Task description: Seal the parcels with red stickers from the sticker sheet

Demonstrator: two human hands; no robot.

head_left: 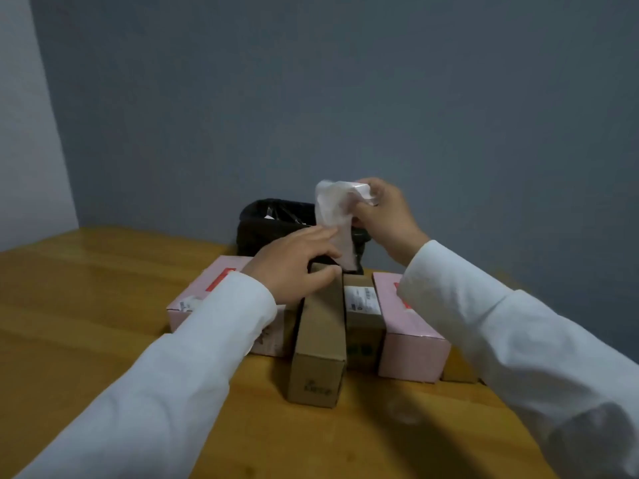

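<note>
My right hand grips a crumpled, translucent white sticker sheet, held up above the parcels. The fingers of my left hand lie fairly straight on the far end of a long brown cardboard parcel, fingertips close to the sheet's hanging lower edge. A second brown parcel with a white label lies beside it. A pink parcel on the left carries a red sticker. Another pink parcel on the right shows a bit of red, mostly hidden by my right sleeve.
All the parcels sit side by side on a wooden table. A bin lined with a black bag stands right behind them against the grey wall. Another brown box edge peeks out under my right sleeve.
</note>
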